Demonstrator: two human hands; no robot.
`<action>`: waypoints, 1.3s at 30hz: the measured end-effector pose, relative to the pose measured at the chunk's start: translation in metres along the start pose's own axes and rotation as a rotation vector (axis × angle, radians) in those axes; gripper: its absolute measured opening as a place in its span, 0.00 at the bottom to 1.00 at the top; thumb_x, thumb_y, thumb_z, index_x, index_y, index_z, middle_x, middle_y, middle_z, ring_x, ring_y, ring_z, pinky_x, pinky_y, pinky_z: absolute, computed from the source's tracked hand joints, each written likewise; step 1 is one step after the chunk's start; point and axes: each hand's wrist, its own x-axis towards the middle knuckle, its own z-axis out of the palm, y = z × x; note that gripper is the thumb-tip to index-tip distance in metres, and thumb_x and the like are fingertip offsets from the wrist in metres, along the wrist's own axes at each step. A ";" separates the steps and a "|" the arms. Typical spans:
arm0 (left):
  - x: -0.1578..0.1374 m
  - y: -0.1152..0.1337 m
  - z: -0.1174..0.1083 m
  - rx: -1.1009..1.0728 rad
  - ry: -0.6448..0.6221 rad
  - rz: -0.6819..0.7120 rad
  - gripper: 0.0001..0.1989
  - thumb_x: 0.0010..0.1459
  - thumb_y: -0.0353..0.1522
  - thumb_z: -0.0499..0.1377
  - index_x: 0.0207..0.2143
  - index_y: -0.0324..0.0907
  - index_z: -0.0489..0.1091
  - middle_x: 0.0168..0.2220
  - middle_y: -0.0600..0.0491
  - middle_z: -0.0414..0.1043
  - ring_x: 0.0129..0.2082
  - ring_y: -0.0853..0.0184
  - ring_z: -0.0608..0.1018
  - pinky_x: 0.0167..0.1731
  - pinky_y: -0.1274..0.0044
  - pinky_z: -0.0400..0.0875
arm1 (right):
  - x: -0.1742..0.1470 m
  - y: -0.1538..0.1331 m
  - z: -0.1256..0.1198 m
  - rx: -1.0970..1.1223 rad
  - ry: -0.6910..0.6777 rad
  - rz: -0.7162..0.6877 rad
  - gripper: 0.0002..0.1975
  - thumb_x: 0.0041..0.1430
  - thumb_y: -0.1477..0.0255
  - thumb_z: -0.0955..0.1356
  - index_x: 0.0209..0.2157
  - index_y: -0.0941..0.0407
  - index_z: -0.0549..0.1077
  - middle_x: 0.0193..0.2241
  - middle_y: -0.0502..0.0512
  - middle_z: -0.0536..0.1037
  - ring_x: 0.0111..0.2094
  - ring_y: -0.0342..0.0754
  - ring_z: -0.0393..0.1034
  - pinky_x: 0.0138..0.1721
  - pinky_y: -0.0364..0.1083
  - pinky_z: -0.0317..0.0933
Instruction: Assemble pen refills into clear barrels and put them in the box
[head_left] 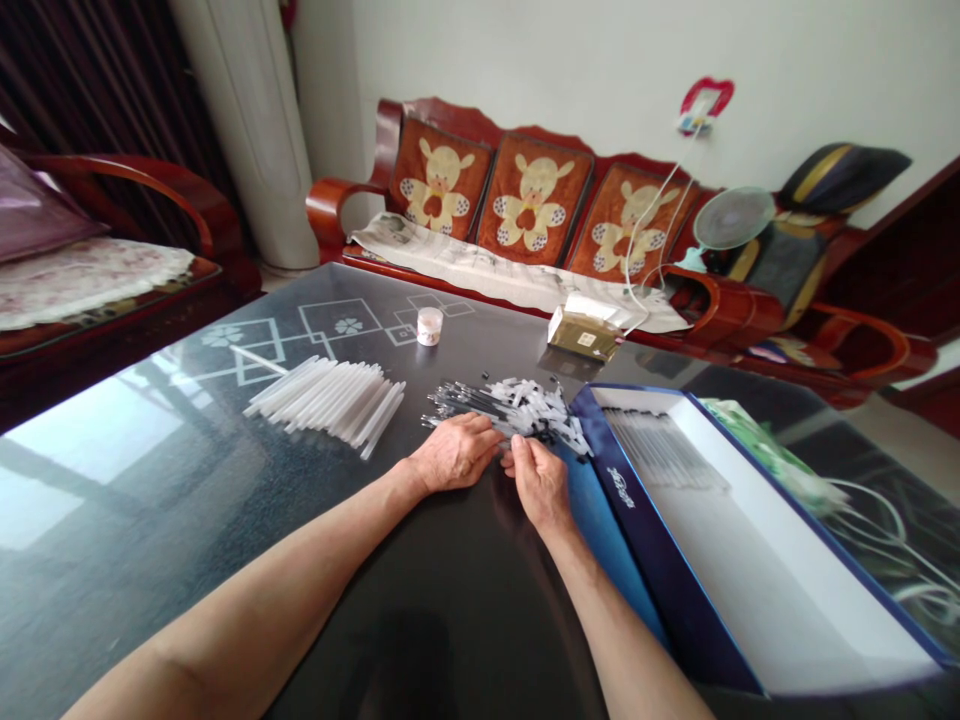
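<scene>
My left hand [459, 452] rests at the near edge of a pile of dark pen refills [466, 400] with metal tips. Its fingers are bent and pressed together, pointing right. Close beside it, my right hand [538, 482] has thumb and fingers pinched together. What either hand holds is too small or hidden to make out. Just beyond the right fingers lies a heap of small white and black plastic pieces [534, 403]. To the left, whitish pen tubes [330, 397] lie side by side in a row. At the right, a blue box [787, 590] holds a row of thin pens [666, 448].
On the dark glossy table [225, 510] stand a small white jar [429, 326] and a tissue box [582, 332]. Green packaging [780, 450] and white cables [900, 530] lie right of the blue box. A wooden sofa [517, 270] stands behind.
</scene>
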 end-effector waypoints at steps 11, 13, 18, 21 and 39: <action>0.003 0.006 -0.005 -0.023 0.362 -0.144 0.13 0.63 0.37 0.52 0.36 0.38 0.73 0.36 0.46 0.73 0.37 0.64 0.73 0.41 0.73 0.66 | 0.002 -0.006 -0.001 0.161 0.094 0.165 0.23 0.57 0.52 0.63 0.32 0.58 0.75 0.26 0.56 0.80 0.24 0.46 0.73 0.24 0.42 0.67; 0.003 0.008 -0.004 -0.121 0.368 -0.354 0.19 0.64 0.39 0.50 0.25 0.39 0.71 0.25 0.51 0.70 0.28 0.68 0.71 0.32 0.77 0.65 | 0.001 -0.010 -0.001 0.186 0.123 0.178 0.23 0.57 0.52 0.63 0.31 0.58 0.75 0.26 0.56 0.80 0.23 0.46 0.73 0.23 0.42 0.66; 0.005 0.004 0.002 -0.610 0.298 -0.755 0.25 0.61 0.47 0.52 0.20 0.39 0.69 0.15 0.57 0.63 0.18 0.73 0.67 0.23 0.80 0.61 | -0.008 -0.017 0.007 0.165 0.007 0.081 0.21 0.61 0.56 0.62 0.29 0.57 0.75 0.26 0.55 0.79 0.25 0.45 0.73 0.25 0.41 0.64; 0.009 0.000 0.003 -1.049 0.337 -0.799 0.19 0.54 0.47 0.59 0.31 0.39 0.73 0.20 0.57 0.69 0.19 0.73 0.68 0.23 0.80 0.64 | -0.014 -0.020 0.014 0.036 -0.046 -0.083 0.17 0.61 0.61 0.63 0.26 0.57 0.74 0.23 0.53 0.76 0.26 0.44 0.70 0.29 0.41 0.62; 0.006 -0.011 0.005 -0.622 0.227 -0.567 0.15 0.61 0.40 0.52 0.42 0.41 0.73 0.25 0.54 0.72 0.26 0.70 0.74 0.27 0.80 0.66 | 0.009 0.015 -0.030 -0.598 0.161 -0.239 0.10 0.48 0.76 0.66 0.34 0.57 0.74 0.35 0.58 0.74 0.40 0.53 0.69 0.45 0.50 0.64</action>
